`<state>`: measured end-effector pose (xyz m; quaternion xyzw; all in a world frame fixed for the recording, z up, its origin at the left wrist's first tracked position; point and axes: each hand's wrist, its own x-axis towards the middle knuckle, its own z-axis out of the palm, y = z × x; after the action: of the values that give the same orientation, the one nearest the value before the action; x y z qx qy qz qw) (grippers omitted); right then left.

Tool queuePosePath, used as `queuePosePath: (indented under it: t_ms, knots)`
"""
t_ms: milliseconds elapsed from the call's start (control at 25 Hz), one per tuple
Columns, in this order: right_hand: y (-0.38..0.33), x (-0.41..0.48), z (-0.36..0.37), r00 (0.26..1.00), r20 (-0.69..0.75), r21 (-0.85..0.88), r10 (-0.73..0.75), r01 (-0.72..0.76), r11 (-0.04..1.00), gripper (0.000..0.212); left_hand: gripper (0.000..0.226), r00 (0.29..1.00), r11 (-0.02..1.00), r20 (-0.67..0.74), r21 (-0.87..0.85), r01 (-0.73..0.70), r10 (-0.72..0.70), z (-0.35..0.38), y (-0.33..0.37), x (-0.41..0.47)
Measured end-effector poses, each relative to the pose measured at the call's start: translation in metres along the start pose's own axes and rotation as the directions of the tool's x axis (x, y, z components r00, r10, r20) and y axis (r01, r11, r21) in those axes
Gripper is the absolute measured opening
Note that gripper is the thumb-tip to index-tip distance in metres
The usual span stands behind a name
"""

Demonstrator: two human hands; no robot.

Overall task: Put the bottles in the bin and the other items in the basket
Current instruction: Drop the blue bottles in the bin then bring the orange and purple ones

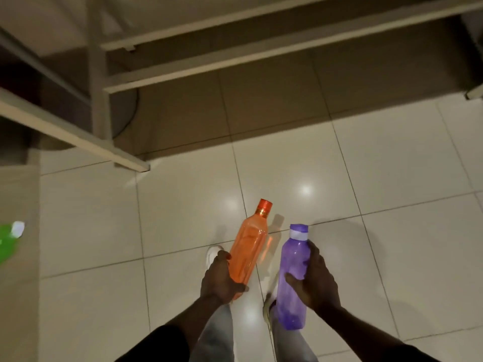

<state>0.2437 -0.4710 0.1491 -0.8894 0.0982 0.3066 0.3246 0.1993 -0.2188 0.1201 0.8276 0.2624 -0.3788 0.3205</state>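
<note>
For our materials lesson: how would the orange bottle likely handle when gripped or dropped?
The orange bottle looks translucent and empty, so probably light. Its thin plastic walls may flex under the left hand. Its flat-sided body seems less apt to roll than a round one.

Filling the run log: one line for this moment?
left hand: holds orange plastic bottle | right hand: holds purple plastic bottle | bin: unseen

A glossy floor [392, 178] of pale square tiles fills the view, with bright light spots reflected on it. Pale metal frame bars [235, 71] cross the far edge, and one bar [78, 134] slants in from the left, its end resting on the floor beside an upright post [98, 74]. Under the frame the tiles lie in shadow.
</note>
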Motion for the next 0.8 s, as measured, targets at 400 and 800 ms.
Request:
queuePosePath:
  t_ms: [400,800]
  knots:
    - [-0.159,-0.077,-0.107,0.932,0.221,-0.315,-0.287,0.347,0.884,0.104,0.11,0.945,0.923,-0.247,-0.368,0.111,-0.212,-0.098,-0.056,-0.191]
    - [-0.325,-0.128,0.014,0.754,0.451,-0.42,-0.478,0.651,0.632,0.1,0.113,0.845,0.778,-0.335,-0.613,0.141,-0.417,-0.15,-0.16,-0.276]
